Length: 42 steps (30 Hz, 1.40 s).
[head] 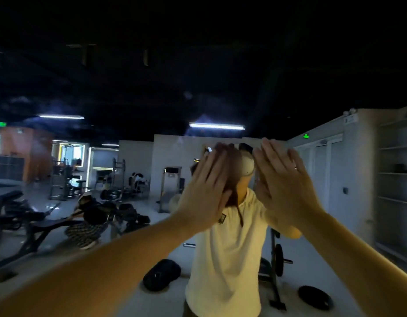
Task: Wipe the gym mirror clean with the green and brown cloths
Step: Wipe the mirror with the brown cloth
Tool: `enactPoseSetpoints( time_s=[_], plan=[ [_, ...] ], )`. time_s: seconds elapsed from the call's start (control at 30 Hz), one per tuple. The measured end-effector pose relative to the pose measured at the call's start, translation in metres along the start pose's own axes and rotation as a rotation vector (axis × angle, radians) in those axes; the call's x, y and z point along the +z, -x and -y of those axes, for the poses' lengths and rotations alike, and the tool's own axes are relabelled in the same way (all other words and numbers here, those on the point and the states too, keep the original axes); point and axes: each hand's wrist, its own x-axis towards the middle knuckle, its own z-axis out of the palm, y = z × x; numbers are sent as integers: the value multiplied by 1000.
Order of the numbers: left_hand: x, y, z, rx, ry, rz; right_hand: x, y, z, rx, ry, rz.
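Note:
The gym mirror (152, 99) fills the whole view and reflects a dim gym and a person in a cream shirt. Both my arms reach up toward the glass at head height. My left hand (209, 186) is flat with its fingers straight and spread. My right hand (282, 179) is flat too, fingers straight, with a ring on one finger. Neither hand holds anything. I cannot tell whether the palms touch the glass. No green or brown cloth is in view.
Reflected in the mirror are weight benches (21, 216) at the left, a person crouching (88, 223) beside them, a barbell stand (275, 259) behind the cream shirt, dark pads (161, 275) on the floor, and white shelving (394, 179) at the right.

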Motion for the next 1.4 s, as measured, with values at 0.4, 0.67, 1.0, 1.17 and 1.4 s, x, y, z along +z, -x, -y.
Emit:
enactPoseSetpoints(
  time_s=[0.4,0.67,1.0,1.17,1.4],
  plan=[
    [-41,-71,96,-845,89,-138,25,0,-6,-50,-99,-95],
    [-6,21,-40,-358,-8,48,22,1,-5,-65,-130,-107],
    [-15,73,2,357,-306,337,14,1,-9,-69,-94,20],
    [-27,50,30,113,-225,249,16,1,-7,-65,-100,-6],
    [-15,2,16,-518,47,-54,15,2,-4,-44,-95,6]
  ],
)
